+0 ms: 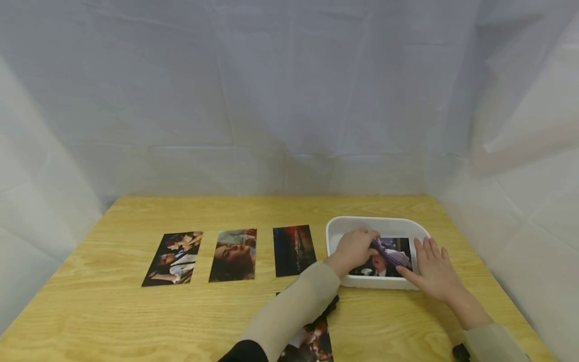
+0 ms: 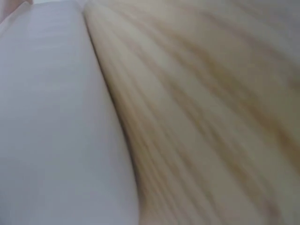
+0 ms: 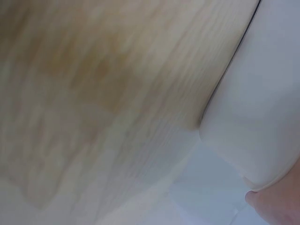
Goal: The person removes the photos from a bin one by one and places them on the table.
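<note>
A white tray (image 1: 377, 283) stands at the right of the table, with photo prints (image 1: 400, 246) lying in it. My left hand (image 1: 355, 250) reaches over the tray's front left side and pinches a print at its left edge, thumb on the picture and fingers bent. On the tray's right rim rests my right hand (image 1: 433, 269), fingers spread and straight, its thumb pointing in toward the print's right edge. In the left wrist view only the tray's outer wall (image 2: 56, 122) shows. The right wrist view catches a fingertip (image 3: 276, 199) at the tray's rim.
Three prints lie in a row left of the tray: two figures (image 1: 176, 259), a face (image 1: 235, 255) and a dark scene (image 1: 295, 250). Another print (image 1: 314, 344) lies at the front, partly covered by my left forearm. White sheeting (image 1: 289, 100) hangs behind the wooden table (image 1: 113, 311).
</note>
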`<state>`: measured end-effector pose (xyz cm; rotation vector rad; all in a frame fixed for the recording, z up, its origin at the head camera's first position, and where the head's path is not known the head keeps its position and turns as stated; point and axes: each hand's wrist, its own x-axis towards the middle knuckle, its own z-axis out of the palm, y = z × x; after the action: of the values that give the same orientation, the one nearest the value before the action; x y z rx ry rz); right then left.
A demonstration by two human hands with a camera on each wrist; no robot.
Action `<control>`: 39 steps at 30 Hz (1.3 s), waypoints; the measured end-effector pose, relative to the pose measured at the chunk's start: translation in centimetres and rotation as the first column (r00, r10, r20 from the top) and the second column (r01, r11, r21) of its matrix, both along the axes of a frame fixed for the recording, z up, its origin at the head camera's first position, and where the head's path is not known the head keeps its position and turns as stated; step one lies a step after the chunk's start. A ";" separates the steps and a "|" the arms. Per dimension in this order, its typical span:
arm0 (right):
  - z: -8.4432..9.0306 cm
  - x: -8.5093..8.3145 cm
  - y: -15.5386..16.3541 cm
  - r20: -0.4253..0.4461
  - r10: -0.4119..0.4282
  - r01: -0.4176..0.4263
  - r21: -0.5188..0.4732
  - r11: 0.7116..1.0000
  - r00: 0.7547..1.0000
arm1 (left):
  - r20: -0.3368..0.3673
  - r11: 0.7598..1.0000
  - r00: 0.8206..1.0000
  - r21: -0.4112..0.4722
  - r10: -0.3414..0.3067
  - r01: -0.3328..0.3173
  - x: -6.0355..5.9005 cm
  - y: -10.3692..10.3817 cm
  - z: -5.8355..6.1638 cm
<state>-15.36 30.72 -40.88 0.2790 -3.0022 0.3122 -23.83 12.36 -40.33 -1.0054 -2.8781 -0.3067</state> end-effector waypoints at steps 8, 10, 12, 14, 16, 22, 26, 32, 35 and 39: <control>-0.2 -0.5 -0.3 -0.006 0.007 -0.007 -0.005 1.000 1.000 | -0.003 0.985 0.995 0.143 0.098 -0.097 -0.5 -1.1 0.8; -0.2 -0.6 -0.4 -0.007 0.007 -0.008 -0.013 1.000 1.000 | -0.030 0.975 0.992 0.194 0.119 -0.111 -0.6 -1.6 1.2; -0.2 -0.6 -0.4 -0.006 0.008 -0.008 -0.018 1.000 1.000 | -0.054 0.958 0.986 0.250 0.158 -0.139 -0.8 -2.2 1.8; -0.2 -0.6 -0.4 -0.004 0.010 -0.010 -0.024 1.000 1.000 | -0.056 0.929 0.978 0.330 0.199 -0.170 -1.0 -2.9 2.4; -0.2 -0.6 -0.4 0.003 0.011 -0.011 -0.027 1.000 1.000 | -0.038 0.889 0.973 0.417 0.227 -0.191 -1.0 -3.8 3.0; -0.3 -0.5 -0.3 0.006 0.009 -0.008 -0.042 0.999 1.000 | 0.132 0.732 0.969 0.636 0.210 -0.245 -0.7 -7.0 4.6; -0.3 -0.5 -0.2 -0.001 0.006 -0.007 -0.048 0.999 1.000 | 0.321 0.614 0.936 0.713 0.144 -0.339 -0.1 -9.7 5.3; -0.4 -0.5 -0.1 -0.004 0.006 -0.006 -0.035 0.999 1.000 | 0.522 0.469 0.853 0.751 0.008 -0.464 1.8 -14.9 5.3; -0.5 -0.5 0.0 -0.008 0.004 -0.004 -0.032 0.999 1.000 | 0.586 0.460 0.810 0.721 -0.006 -0.518 3.0 -17.6 4.8; -0.6 -0.4 0.0 -0.007 0.003 -0.003 -0.034 0.999 1.000 | 0.658 0.475 0.751 0.647 0.046 -0.596 5.0 -21.2 3.6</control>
<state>-15.72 30.74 -41.51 0.2805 -2.9863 0.3609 -18.87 -8.79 -36.77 -0.1014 -2.5858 -2.0097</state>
